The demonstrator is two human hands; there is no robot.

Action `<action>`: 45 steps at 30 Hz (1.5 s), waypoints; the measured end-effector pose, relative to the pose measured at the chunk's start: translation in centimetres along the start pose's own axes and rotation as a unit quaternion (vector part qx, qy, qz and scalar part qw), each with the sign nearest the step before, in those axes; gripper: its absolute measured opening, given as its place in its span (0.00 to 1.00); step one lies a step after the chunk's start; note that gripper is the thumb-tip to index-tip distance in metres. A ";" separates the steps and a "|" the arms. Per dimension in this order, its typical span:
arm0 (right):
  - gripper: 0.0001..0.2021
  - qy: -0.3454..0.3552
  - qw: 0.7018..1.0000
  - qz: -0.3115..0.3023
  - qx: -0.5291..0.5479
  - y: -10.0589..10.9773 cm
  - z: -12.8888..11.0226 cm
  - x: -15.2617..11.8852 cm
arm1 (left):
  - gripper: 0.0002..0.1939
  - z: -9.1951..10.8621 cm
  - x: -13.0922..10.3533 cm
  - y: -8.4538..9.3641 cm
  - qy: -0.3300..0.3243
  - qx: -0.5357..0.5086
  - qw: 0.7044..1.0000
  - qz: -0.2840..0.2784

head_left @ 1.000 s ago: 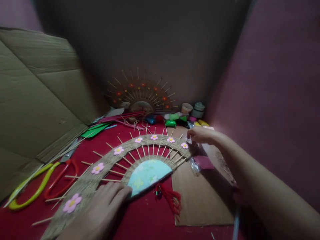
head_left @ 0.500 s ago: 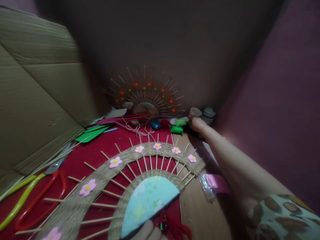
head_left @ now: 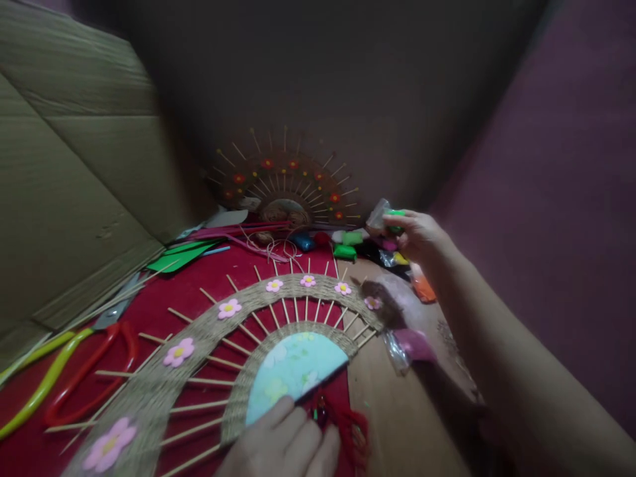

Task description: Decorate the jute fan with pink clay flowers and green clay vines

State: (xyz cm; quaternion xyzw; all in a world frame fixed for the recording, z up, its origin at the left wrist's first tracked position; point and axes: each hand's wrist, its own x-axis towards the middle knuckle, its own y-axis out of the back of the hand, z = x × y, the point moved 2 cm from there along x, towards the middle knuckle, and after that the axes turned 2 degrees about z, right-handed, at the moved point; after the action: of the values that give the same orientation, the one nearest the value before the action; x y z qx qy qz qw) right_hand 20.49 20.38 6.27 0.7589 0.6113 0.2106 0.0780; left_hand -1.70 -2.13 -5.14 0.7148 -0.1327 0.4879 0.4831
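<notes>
In the head view a half-round woven fan (head_left: 238, 344) made of twine on thin sticks lies across the lower middle. Pink clay flowers (head_left: 229, 309) with yellow centres sit along its outer band, and a pale blue patterned half-disc (head_left: 293, 371) fills its core. My left hand (head_left: 285, 440) is at the straight edge of this half-disc, fingers curled and close together over it. Farther off to the right, my right hand (head_left: 415, 232) pinches a small clear packet of green clay (head_left: 395, 215), raised above the other packets. A red tassel (head_left: 352, 424) lies beside my left hand.
Large red-and-yellow-handled scissors (head_left: 94, 371) lie left. Behind are a green sheet (head_left: 181, 255), cords and several clay packets (head_left: 346, 252). A pink packet (head_left: 412, 346) lies right of the fan. A second fan (head_left: 283, 179) leans against the dark back wall; cardboard (head_left: 74, 165) stands left.
My right hand has come up from among the things at the back right with the green clay packet. My left hand shows more fully over the fan's edge. The view has shifted slightly.
</notes>
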 end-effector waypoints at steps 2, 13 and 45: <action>0.09 0.001 0.998 -0.014 0.059 0.2 -0.8 -3.5 | 0.14 -0.1 0.4 0.6 0.027 -0.046 0.999 0.004; 0.15 -0.024 0.913 -0.164 0.373 -1.6 1.0 -16.8 | 0.24 -3.1 7.6 2.2 0.481 -0.342 0.804 -0.066; 0.09 0.312 0.948 -0.024 -0.066 -2.2 1.1 -22.5 | 0.09 -1.1 5.3 -1.9 0.328 -0.260 0.907 -0.039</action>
State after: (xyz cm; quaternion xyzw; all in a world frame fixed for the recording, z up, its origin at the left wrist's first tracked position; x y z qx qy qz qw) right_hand 15.26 -0.59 -0.60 0.6339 0.6077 0.4744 -0.0617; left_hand 1.52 1.18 -1.72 0.3678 -0.0611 0.6237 0.6870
